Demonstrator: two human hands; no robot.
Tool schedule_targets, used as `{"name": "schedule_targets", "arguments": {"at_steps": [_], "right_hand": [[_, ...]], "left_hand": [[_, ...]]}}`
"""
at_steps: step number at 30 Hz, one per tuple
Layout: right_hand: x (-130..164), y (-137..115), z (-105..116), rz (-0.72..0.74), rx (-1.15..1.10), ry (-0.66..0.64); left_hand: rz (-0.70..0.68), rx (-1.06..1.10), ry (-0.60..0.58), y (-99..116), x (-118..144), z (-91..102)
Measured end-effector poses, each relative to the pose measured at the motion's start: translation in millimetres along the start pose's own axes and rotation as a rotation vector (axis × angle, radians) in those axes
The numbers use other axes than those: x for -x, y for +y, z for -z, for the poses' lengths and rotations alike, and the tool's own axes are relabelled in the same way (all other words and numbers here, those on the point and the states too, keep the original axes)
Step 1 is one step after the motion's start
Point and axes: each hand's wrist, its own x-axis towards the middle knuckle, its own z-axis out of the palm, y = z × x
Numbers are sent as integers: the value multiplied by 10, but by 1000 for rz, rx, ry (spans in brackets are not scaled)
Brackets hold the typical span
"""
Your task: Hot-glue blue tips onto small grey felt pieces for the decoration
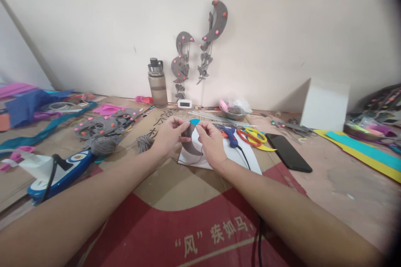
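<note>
Over a white sheet (252,160), my two hands hold a grey felt crescent (189,147) between them. My left hand (169,137) is closed, with thumb and fingers pinching the crescent's left upper side. My right hand (213,144) is also closed, its thumb and fingertips on the upper right end. Between the fingertips, a small bright blue patch (194,122) shows at the top of the crescent; I cannot tell whether it is attached. Just right of my right hand lies a blue glue gun (232,137), then orange and yellow scissors (250,137). A grey yarn bundle (144,143) lies left of my left hand.
A black phone (288,152) lies on the right. A water bottle (157,85) and small digital clock (184,103) stand by the back board, where decorated crescents (216,25) hang. At left are a blue-and-white power strip (69,171) and felt pieces (103,127). Cardboard (150,225) covers the front.
</note>
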Motion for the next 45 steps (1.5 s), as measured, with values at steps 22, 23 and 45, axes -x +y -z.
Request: {"name": "schedule_targets", "arguments": {"at_steps": [22,23,45], "right_hand": [[36,42,-13,61,132,-48],[36,48,-13,65,134,-55],[142,-90,-59,92,124,-343]], "left_hand": [[-130,-191,51,28,45,10],[-126,-183,50,38,46,6],[-114,364,27,317,-141,128]]}}
